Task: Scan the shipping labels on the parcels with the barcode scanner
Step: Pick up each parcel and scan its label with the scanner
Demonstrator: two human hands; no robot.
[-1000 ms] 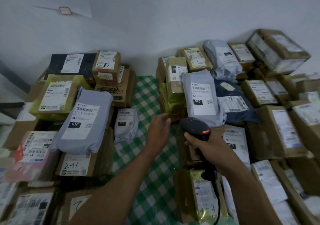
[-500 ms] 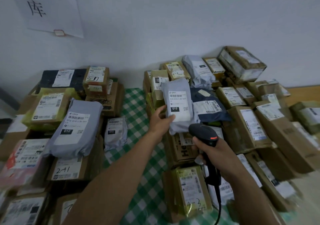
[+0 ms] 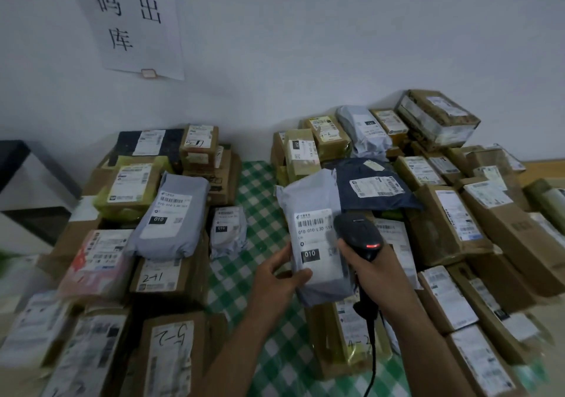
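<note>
**Held parcel.** A grey mailer (image 3: 312, 210) is gripped at its lower left corner by the left hand (image 3: 275, 277), with the thumb laid across the front and the fingers curled behind. It is held upright above the table, between the two parcel piles, with its face turned to the camera. A white shipping label (image 3: 313, 237) is carried on the front. A barcode, the line "010 010 L30" and a black "010" block can be read on it.

**Tool.** A black barcode scanner (image 3: 357, 231) is clasped by its handle in the right hand (image 3: 370, 268), with the fingers wrapped round it. Its head is seen overlapping the label's right edge; whether contact is made cannot be told. A red light is lit on the head. A black cable (image 3: 371, 354) is hung from the handle.

**Support.** A table (image 3: 253, 182) is covered in green-and-white checked cloth, which is seen as a strip between the piles.

**Left pile.**
- A second grey mailer (image 3: 171, 213) is laid on a box marked "241" (image 3: 159, 277).
- A small crumpled mailer (image 3: 227, 231) is set beside it on the cloth.
- A yellow-green parcel (image 3: 128, 189) and a black parcel (image 3: 146, 143) are placed nearer the wall.
- A box marked "5-2" (image 3: 171, 344) is nearest the camera.

**Right pile.**
- A dark blue mailer (image 3: 376, 185) is seen just behind the held one.
- A large taped carton (image 3: 437, 118) is set against the wall.
- A box marked "4-2" (image 3: 351, 338) is lodged below the right wrist.

**Wall.** A white paper sign (image 3: 137, 20) with handwritten characters is fixed there.
</note>
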